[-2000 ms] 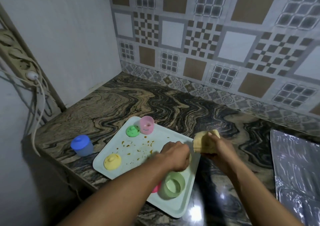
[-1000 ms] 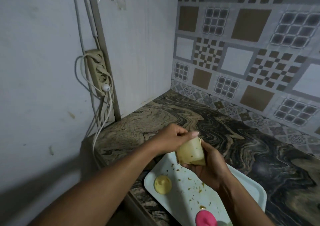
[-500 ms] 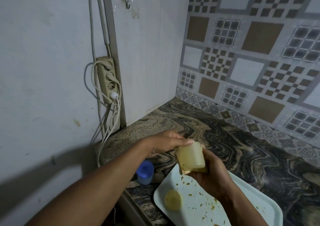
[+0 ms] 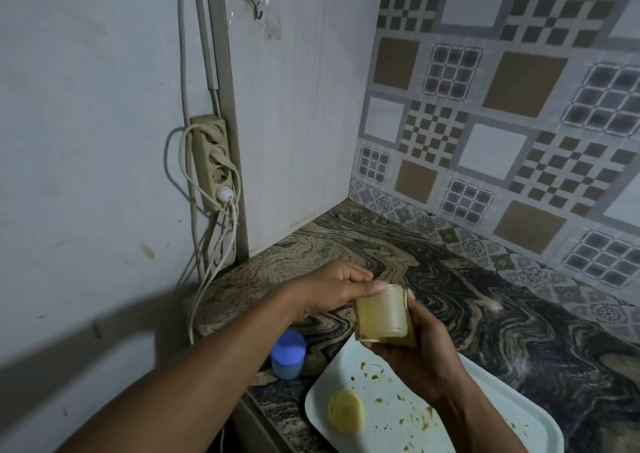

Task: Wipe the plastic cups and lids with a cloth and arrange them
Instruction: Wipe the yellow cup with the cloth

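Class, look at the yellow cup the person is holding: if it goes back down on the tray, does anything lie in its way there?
Little does. The yellow cup is held above the tray's far corner. On the tray lie a yellow lid near its left edge and scattered crumbs; the visible rest is bare.

Single head-worn wide-angle view, looking forward and down from the person's own standpoint, close above both hands, facing the corner where the marbled surface meets plain wall and patterned tiles.
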Demonstrator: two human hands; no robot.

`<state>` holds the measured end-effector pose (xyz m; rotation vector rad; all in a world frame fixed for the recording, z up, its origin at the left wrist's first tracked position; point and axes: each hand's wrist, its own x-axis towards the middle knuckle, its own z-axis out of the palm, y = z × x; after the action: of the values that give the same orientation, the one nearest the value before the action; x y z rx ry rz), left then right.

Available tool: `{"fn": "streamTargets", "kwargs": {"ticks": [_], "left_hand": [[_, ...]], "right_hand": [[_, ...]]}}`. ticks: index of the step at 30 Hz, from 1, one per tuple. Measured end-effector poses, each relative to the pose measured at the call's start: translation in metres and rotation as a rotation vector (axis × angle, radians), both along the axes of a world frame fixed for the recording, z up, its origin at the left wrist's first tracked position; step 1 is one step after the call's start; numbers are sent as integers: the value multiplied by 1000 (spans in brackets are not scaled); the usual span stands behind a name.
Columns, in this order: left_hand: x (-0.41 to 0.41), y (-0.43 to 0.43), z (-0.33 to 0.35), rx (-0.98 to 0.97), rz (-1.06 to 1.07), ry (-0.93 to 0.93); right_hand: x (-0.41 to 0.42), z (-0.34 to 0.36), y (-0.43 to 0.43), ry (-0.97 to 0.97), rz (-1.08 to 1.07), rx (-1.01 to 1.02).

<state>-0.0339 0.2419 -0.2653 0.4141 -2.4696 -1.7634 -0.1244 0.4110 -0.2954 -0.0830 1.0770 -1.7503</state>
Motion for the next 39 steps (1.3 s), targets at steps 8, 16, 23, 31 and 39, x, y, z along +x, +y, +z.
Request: {"fn": "streamTargets", "kwargs": {"ticks": [8,16,23,31,39], "left_hand": [[0,6,-6,144,2,100],[-6,0,9,-71,-6,84],[-4,3,-18,26,113,163],[-11,0,-9,-50,80,169],[-3,5,-13,-33,169,185]], "right_hand": [[12,2,6,-169,184,-27],[-3,7,-8,74,-24,61],[0,1,-6,-49,33,78],[-7,6,-11,215,24,180],[-13,11,-11,395,-58,195]]}}
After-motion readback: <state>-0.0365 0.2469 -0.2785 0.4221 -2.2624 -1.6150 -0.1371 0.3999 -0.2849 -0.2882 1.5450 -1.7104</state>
